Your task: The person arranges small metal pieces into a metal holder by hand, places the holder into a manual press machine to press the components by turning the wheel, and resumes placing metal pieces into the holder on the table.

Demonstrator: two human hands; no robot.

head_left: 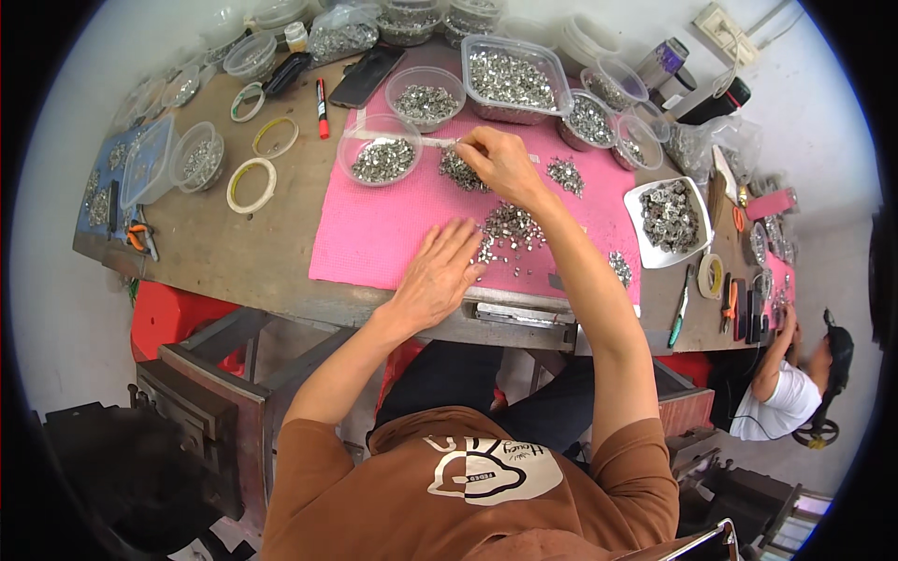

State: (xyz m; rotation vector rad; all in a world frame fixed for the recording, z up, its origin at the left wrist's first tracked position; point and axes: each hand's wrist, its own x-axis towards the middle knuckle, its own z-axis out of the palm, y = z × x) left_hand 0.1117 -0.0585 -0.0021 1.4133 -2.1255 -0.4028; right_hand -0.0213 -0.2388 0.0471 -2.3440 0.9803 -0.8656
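My left hand (435, 273) lies on the pink mat (360, 243) with its fingers stretched out. Its fingertips are beside a loose pile of small shiny metal pieces (511, 227). Above a second, darker-looking pile of metal pieces (458, 168), my right hand (501, 166) has its fingers curled together in a pinch; whatever is between them is too small to make out. Just left of that pile, a round clear tub (348, 150) holds more metal pieces. Smaller heaps of pieces (565, 176) lie to the right of my right wrist and near the mat's right edge.
Behind the mat stand a rectangular clear tub (561, 93) and several round tubs of metal pieces. A white dish (645, 220) sits at right. Tape rolls (233, 194), a red marker (323, 110) and a phone (368, 77) lie leftward. Another person (781, 402) works at far right.
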